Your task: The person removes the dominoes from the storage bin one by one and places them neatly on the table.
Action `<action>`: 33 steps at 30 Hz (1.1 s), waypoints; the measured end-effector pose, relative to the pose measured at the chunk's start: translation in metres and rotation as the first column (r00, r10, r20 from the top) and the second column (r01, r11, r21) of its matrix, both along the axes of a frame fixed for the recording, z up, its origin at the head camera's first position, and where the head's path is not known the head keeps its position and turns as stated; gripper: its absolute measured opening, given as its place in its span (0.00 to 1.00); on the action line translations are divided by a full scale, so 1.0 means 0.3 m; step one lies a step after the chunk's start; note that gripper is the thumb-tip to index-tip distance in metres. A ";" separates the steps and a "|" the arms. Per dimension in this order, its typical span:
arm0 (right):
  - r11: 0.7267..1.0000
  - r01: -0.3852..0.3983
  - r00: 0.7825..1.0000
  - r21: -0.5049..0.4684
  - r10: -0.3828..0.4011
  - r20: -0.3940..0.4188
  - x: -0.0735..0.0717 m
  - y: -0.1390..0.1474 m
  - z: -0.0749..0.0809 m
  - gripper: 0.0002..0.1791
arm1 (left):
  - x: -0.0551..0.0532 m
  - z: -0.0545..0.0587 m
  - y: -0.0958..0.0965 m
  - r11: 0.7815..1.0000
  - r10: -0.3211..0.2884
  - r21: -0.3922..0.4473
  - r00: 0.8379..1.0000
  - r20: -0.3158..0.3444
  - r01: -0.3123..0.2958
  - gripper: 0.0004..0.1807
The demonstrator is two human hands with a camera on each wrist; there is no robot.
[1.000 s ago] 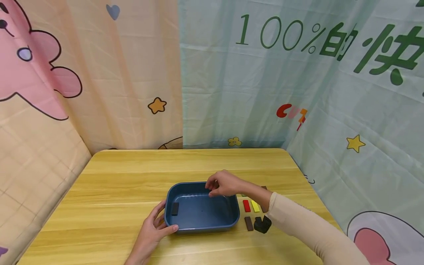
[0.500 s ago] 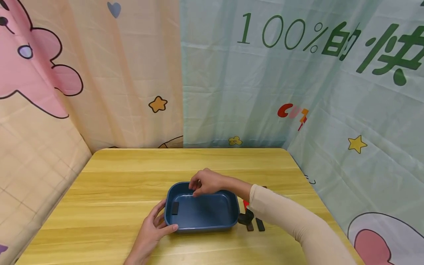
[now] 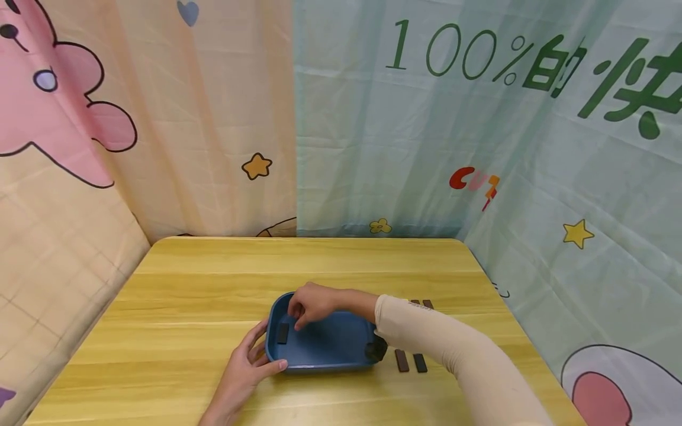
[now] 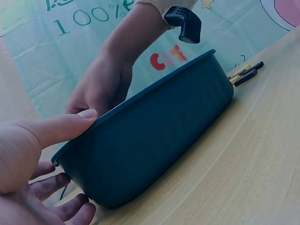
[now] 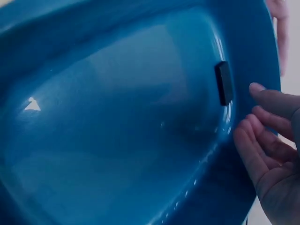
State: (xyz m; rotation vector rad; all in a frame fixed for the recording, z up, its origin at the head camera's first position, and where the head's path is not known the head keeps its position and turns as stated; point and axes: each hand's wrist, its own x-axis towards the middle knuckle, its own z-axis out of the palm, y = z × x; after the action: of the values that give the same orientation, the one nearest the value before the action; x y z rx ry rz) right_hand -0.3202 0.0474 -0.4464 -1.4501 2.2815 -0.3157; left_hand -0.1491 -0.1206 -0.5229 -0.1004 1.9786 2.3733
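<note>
A dark blue plastic tub [image 3: 330, 340] sits on the table. At its left end my left hand [image 3: 242, 370] grips it, thumb over the rim and the other fingers under the outside wall [image 4: 140, 150]. A flat black rectangular block [image 3: 283, 333] lies inside near the left wall; in the right wrist view the black block [image 5: 224, 83] leans at the wall's foot. My right hand [image 3: 314, 305] reaches over the far rim into the tub's left part, fingers bent and pointing down, close to that block. I cannot tell whether a block is between the fingers [image 5: 251, 150].
Right of the tub lie a brown block [image 3: 402, 361], a black block [image 3: 420, 362] and further brown blocks [image 3: 428, 304], partly hidden by the beige sleeve [image 3: 447, 343]. A black wrist device [image 3: 376, 349] overlaps the tub's right end. Printed curtains [image 3: 373, 118] surround the wooden table [image 3: 202, 284].
My right hand has moved left across the tub and lower, from its far right side to near the black block. My left hand keeps its grip on the tub.
</note>
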 end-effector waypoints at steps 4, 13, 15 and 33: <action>1.000 -0.007 1.000 0.020 0.008 -0.026 0.000 -0.027 -0.032 0.16 | 0.001 -0.004 0.001 1.000 0.001 0.003 1.000 -0.002 -0.001 0.49; 0.999 -0.049 0.997 0.009 0.050 -0.065 0.007 -0.071 -0.102 0.10 | 0.000 0.002 0.004 1.000 0.012 -0.013 1.000 0.003 -0.012 0.49; 0.999 -0.048 0.995 0.000 0.048 -0.083 0.013 -0.079 -0.104 0.10 | -0.001 0.004 0.001 1.000 0.011 -0.014 1.000 0.008 -0.011 0.49; 0.989 0.070 0.997 -0.131 -0.067 0.033 0.012 -0.067 -0.111 0.10 | -0.005 0.009 0.002 1.000 0.012 -0.015 1.000 0.027 -0.011 0.50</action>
State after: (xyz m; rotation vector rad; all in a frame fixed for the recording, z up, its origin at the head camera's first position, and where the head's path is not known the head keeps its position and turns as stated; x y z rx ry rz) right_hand -0.3165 0.0272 -0.4797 -1.4226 2.3300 -0.5140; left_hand -0.1505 -0.1200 -0.5202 -0.1437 1.9901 2.3513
